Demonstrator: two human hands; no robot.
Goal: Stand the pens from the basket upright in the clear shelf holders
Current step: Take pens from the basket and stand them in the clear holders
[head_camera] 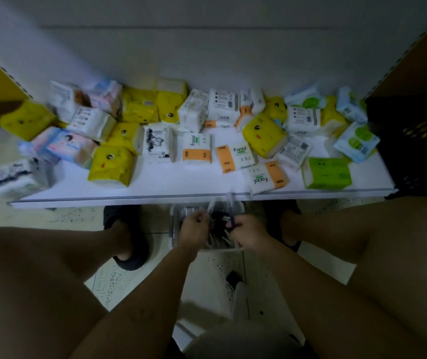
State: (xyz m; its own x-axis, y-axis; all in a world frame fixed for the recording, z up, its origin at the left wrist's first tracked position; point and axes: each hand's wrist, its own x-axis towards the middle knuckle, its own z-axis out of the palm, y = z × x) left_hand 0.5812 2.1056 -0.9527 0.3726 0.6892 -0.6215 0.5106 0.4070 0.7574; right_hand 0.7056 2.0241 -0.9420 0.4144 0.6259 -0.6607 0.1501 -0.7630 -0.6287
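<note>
Over basket (pixel 174 230) | left hand (pixel 193 228) pinches a pen (pixel 211 207), right hand (pixel 247 233) another | I see no holders; thin grips may drop either.

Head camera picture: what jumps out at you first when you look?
The jumble of bright yellow, orange and green tissue packs scattered across the white shelf stands out. Below it, between two feet, the left hand and right hand reach into the basket of pens, each seeming to pinch one.
</note>
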